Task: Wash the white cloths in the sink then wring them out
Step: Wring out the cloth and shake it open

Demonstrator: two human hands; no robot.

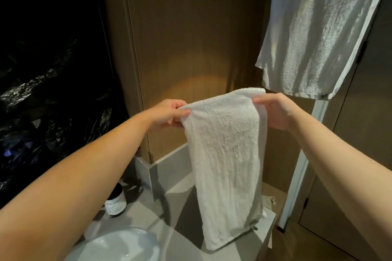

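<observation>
Two white cloths: the held cloth point(224, 154) at centre and the hanging cloth point(314, 34) at two o'clock. Two hands: left hand point(167, 115), right hand point(275, 112). One labelled jar point(116, 201) at seven o'clock. One sink point(127, 246) at six o'clock.

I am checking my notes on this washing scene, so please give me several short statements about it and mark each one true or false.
1. The left hand and the right hand both pinch the top edge of the white cloth. True.
2. The white cloth lies in the sink. False: it hangs down from the hands, to the right of the sink.
3. A second cloth hangs high at the right. True.
4. The jar stands inside the sink. False: it stands on the counter, behind the sink.
</observation>
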